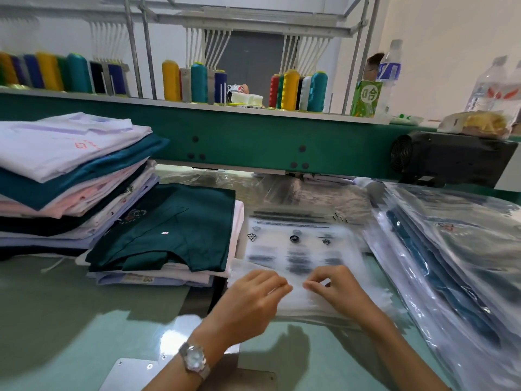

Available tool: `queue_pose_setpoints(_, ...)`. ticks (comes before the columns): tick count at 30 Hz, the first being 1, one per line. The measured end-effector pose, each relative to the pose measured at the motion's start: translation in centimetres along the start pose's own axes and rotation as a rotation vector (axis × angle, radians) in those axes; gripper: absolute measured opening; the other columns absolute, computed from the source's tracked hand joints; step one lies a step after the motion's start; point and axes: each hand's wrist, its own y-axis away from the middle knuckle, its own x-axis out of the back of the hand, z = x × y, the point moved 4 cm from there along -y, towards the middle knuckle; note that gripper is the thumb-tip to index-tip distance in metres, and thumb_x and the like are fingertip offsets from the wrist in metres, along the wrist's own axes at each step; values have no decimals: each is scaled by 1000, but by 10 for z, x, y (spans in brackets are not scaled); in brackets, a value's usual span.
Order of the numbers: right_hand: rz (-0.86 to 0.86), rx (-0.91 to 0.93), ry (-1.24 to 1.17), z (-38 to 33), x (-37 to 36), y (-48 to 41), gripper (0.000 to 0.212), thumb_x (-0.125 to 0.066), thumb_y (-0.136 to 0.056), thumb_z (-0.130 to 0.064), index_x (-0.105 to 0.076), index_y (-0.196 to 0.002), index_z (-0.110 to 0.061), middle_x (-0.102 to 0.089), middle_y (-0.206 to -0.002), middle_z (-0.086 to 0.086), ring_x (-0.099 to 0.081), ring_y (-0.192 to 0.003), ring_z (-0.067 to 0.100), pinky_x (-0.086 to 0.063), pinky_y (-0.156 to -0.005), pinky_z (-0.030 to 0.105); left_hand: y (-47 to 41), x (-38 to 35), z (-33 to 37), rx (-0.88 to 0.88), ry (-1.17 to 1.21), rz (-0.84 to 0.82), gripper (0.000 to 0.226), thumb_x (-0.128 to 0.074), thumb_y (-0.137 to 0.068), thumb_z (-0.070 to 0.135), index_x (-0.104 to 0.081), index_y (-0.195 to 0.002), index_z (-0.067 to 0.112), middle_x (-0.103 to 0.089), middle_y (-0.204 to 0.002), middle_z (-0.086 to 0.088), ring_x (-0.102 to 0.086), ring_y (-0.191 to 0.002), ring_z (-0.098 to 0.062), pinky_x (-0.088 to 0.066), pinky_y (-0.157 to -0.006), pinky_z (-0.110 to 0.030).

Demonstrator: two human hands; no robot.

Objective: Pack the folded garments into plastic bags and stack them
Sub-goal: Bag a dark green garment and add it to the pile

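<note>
A clear plastic bag (298,244) with black printed text lies flat on a pile of bags at the table's middle. My left hand (253,300) and my right hand (335,289) both pinch its near edge, fingertips close together. A folded dark green garment (174,230) tops a low pile just left of the bags. A tall stack of folded garments (67,176) in white, teal and pink stands at far left. Packed garments in plastic bags (451,266) are stacked at right.
A green embroidery machine beam (253,136) crosses behind the table, with thread cones (293,88) on its shelf. Water bottles (490,83) and a green carton (366,98) stand at back right. A black fan box (451,159) sits at right. The glossy green table (70,320) stretches at front left.
</note>
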Motion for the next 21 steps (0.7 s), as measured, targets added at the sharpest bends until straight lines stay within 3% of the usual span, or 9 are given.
queue_pose_setpoints(8, 89, -92, -183, 1, 1, 2, 15, -84, -73, -22, -72, -68, -14, -71, -67, -3, -65, -67, 4, -46, -63, 12, -8, -10, 4, 79, -89, -86, 36, -69, -83, 16, -67, -119, 12, -67, -111, -2, -65, -96, -19, -53, -82, -30)
queue_pose_setpoints(12, 215, -148, -381, 0, 0, 1, 16, -79, -78, -19, -69, -71, -8, -70, -75, 1, -65, -73, 9, -47, -68, 18, -10, -16, 9, 137, -91, -189, 42, -60, -91, 31, -61, -130, 16, -69, -107, 4, -66, -89, -16, -54, -73, -29)
queue_pose_setpoints(15, 440, -97, -375, -6, 5, 4, 15, -73, -84, -19, -64, -75, -11, -67, -91, -5, -64, -88, 8, -48, -78, 23, -10, -20, 12, 226, -159, -333, 46, -33, -97, 43, -57, -134, 29, -67, -121, 5, -64, -110, -21, -52, -92, -37)
queue_pose_setpoints(18, 611, 5, -352, -17, 7, 9, 13, -67, -88, -20, -59, -80, -14, -64, -101, -7, -61, -99, 5, -49, -87, 25, -7, -34, 12, 256, -134, -566, 65, -6, -96, 53, -30, -151, 28, -38, -153, -6, -34, -140, -33, -21, -117, -51)
queue_pose_setpoints(21, 683, 124, -265, -26, 7, 15, 8, -65, -90, -19, -58, -87, -17, -63, -110, -7, -58, -108, 4, -46, -94, 24, -6, -42, 13, 251, -107, -589, 61, -7, -99, 57, -14, -153, 29, -22, -160, -7, -23, -145, -33, -12, -120, -49)
